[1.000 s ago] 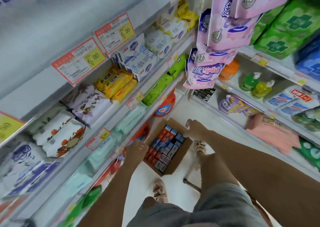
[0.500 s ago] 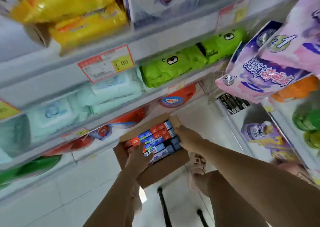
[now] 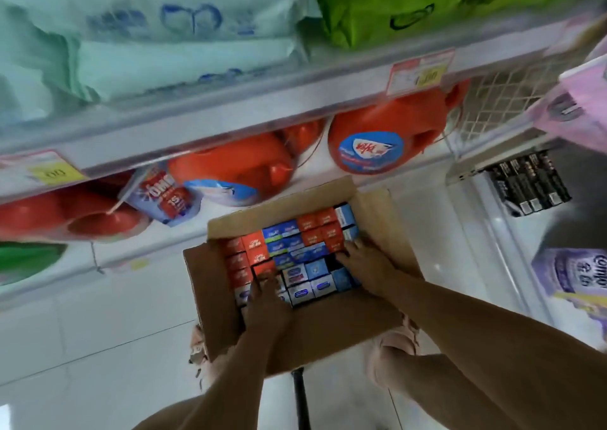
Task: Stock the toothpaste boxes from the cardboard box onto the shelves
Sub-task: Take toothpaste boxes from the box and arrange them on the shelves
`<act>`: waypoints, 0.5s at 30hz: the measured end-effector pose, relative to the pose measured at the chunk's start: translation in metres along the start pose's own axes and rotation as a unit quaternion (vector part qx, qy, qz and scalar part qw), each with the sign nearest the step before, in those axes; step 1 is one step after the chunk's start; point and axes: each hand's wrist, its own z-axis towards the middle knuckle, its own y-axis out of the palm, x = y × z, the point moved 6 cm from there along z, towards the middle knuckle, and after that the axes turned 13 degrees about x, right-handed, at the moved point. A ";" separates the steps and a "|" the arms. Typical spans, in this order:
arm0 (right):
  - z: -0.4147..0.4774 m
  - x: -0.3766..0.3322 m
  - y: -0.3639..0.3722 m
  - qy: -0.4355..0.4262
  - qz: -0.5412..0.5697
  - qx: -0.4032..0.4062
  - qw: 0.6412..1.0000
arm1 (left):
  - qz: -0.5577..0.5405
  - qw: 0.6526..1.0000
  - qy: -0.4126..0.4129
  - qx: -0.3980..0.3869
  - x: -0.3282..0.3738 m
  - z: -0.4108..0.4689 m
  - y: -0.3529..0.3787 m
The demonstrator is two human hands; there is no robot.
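Left hand (image 3: 267,301) and right hand (image 3: 364,262) reach among toothpaste boxes (image 3: 295,242) in a near-full cardboard box (image 3: 205,298); whether either grip holds one is unclear. Stocking looks barely begun.

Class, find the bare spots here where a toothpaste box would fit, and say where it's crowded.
Bare: white tiled floor left of the brown cardboard box, and right of it. Crowded: that box, packed with red and blue toothpaste boxes; orange detergent jugs fill the low shelf.

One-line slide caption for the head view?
Left hand and right hand on the toothpaste boxes packed in the open cardboard box.
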 end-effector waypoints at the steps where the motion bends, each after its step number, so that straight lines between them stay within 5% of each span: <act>1: -0.002 0.000 0.004 -0.003 -0.003 0.011 1.000 | 0.008 1.000 0.003 -0.004 -0.001 -0.002 0.006; 15: 0.002 -0.005 0.014 -0.058 -0.077 0.040 0.995 | -0.038 0.997 0.004 -0.064 -0.019 -0.005 0.024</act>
